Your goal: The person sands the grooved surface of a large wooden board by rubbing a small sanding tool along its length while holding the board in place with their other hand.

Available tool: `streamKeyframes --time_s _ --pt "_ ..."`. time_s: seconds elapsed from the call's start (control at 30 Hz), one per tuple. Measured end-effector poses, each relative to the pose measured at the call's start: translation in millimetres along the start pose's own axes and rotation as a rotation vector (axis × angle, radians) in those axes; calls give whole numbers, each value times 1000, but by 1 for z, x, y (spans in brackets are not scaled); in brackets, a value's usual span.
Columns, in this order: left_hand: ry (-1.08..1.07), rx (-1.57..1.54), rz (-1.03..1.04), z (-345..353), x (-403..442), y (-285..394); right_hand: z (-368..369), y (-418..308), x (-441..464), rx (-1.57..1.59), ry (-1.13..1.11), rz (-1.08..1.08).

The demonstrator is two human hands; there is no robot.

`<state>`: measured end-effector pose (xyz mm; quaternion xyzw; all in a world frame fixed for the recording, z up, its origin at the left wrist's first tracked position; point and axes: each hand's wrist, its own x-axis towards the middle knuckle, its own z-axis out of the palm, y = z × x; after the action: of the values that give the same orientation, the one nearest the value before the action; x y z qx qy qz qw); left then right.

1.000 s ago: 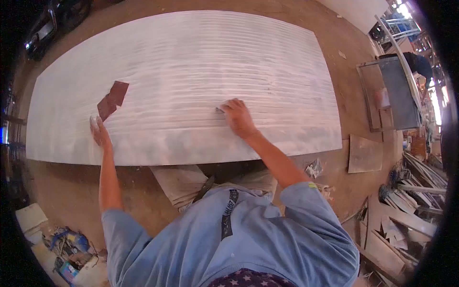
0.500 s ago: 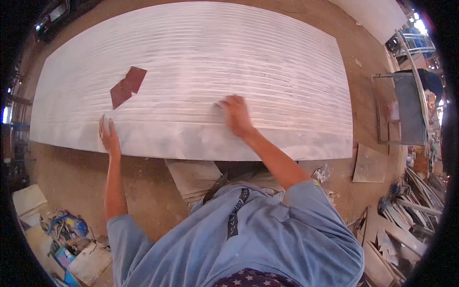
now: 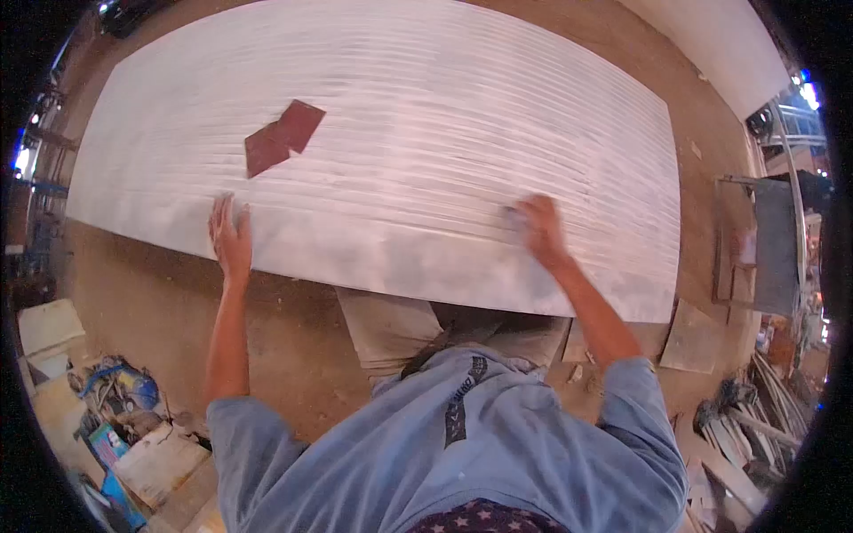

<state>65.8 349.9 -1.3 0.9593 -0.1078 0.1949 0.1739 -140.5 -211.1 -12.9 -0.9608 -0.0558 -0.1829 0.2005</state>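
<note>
A large white panel [image 3: 382, 258] with long parallel grooves lies before me. My right hand [image 3: 544, 233], smeared by motion, is closed over its grooved surface near the front edge. A small grey piece [image 3: 513, 216] shows at its fingertips and looks like folded sandpaper, though blur hides its detail. On the panel's near left part rests my left hand [image 3: 231, 240], open, with its fingers stretched out. Two reddish-brown sandpaper sheets [image 3: 283, 140] overlap on the panel, beyond and to the right of my left hand.
Another white panel [image 3: 702, 44] is at the far right. A grey metal-framed piece [image 3: 773, 244] stands right of the work panel. Scrap strips [image 3: 755, 413] are piled at the lower right. A blue machine [image 3: 129, 388] and boards [image 3: 160, 462] lie on the lower left floor.
My right hand has moved right along the grooves, still closed. The camera view has turned, shifting the panel and sheets. My left hand stays open on the panel.
</note>
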Motion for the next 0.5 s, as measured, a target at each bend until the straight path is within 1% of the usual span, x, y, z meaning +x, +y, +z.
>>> streamKeyframes --time_s 0.03,0.07,0.1,0.13,0.17,0.2,0.23,0.3,0.33,0.37,0.4,0.43,0.47,0.5 --pt "3 -22 -5 -1 1 1 21 -41 37 83 -87 14" --pt "1 -28 -5 -2 1 2 52 -71 68 156 -82 -35" --pt "7 -15 -12 -5 2 3 73 -106 102 110 -163 -99" --pt "3 -34 -25 -8 1 6 72 -141 132 129 -168 -205" --pt "2 -61 -36 -8 -1 9 103 -154 148 184 -100 -178" --pt "3 -60 -37 -8 -5 7 92 -173 163 134 -224 -149" --pt "5 -41 -26 -8 -4 4 90 -167 159 131 -218 -147" --pt "4 -34 -8 -6 -1 -4 77 -143 143 112 -262 -209" --pt "11 -20 17 -3 -1 -7 50 -121 127 159 -281 -168" --pt "13 -4 38 1 -2 -8 33 -90 100 109 -228 -100" --pt "7 -12 37 3 -3 -9 25 -48 63 -38 -185 -71" --pt "6 14 37 5 -2 -11 -2 -16 30 -73 -238 10" --pt "2 41 35 6 -1 -14 -32 6 4 -48 -194 37" --pt "-3 38 28 5 0 -12 -61 19 -13 -91 -222 105"
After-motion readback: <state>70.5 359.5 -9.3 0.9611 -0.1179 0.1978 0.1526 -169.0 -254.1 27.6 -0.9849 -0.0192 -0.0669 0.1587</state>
